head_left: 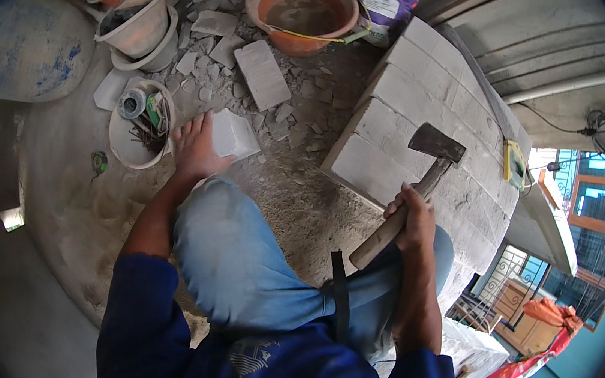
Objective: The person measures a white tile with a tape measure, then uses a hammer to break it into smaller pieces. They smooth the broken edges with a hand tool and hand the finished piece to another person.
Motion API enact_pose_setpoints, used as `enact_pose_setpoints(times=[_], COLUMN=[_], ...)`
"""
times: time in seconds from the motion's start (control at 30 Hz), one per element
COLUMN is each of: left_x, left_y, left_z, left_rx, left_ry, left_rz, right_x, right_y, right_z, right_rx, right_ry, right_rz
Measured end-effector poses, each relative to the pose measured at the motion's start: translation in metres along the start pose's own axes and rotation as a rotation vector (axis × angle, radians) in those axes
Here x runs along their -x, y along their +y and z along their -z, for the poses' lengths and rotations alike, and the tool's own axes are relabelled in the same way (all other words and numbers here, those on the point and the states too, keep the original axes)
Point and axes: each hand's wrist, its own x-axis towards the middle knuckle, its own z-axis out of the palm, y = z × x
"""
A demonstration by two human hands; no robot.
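at two o'clock, your hatchet has a dull metal head and a worn wooden handle. at ten, the block touching your left hand looks smooth and matt. your jeans are faded denim. at twelve, the basin is dusty plastic.

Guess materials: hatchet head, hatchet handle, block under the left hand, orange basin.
Hatchet head: probably steel; dark, dull, worn-looking.
Handle: likely wood; brown-grey, matte, streaked.
Block: perhaps lightweight concrete; pale, matte, straight-edged.
Basin: probably plastic; orange, dusty, thin smooth wall.
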Motion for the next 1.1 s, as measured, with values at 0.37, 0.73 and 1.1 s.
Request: enact_pose_setpoints(times=[0.37,0.73,1.1], left_x=[-0.009,-0.010,-0.009], left_y=[0.002,-0.001,-0.001], left_z=[0.003,0.000,-0.001], left_rx=[0.032,0.036,0.041], left_ry=[-0.026,0.001,0.021], left_rz=[-0.029,-0.036,-0.035], right_x=[0.021,-0.045,-0.031], right_y=[0.009,0.136,0.100], right_z=[-0.133,-0.190,-0.171], right_rx=[0.331,0.744,0.542], right_ry=[-0.362,-0.342,-0.404], right_rz=[0.027,-0.075,0.152])
